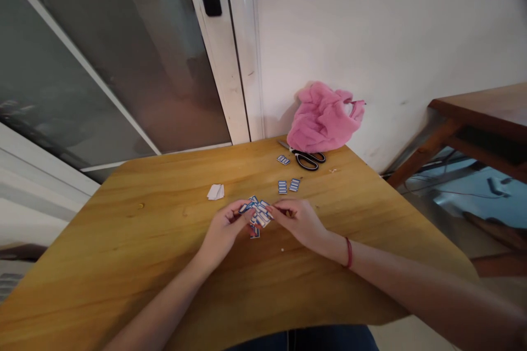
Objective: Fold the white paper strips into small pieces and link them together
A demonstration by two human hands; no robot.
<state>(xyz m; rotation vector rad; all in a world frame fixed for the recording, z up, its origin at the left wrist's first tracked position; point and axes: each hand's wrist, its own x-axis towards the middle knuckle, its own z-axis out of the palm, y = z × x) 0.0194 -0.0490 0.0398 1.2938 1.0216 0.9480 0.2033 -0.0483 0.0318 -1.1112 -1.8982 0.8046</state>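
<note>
A loose fan of small blue-and-white cards (260,215) is held just above the table's middle. My left hand (223,231) is closed around the fan's left side, thumb on top. From the right, my right hand (303,226) pinches the edge of the same cards between thumb and fingers. Below the fan, another blue-edged card (255,232) shows by my left fingertips; whether it is held or lies on the table I cannot tell. The print is too small to read.
On the wooden table (135,263) lie white slips (216,192), a blue-and-white card (282,187), a second one (294,184) and a third (283,159). Black-handled scissors (307,161) rest against a pink fluffy cloth (323,118) by the wall. A glass-paned door (123,55) borders the far left.
</note>
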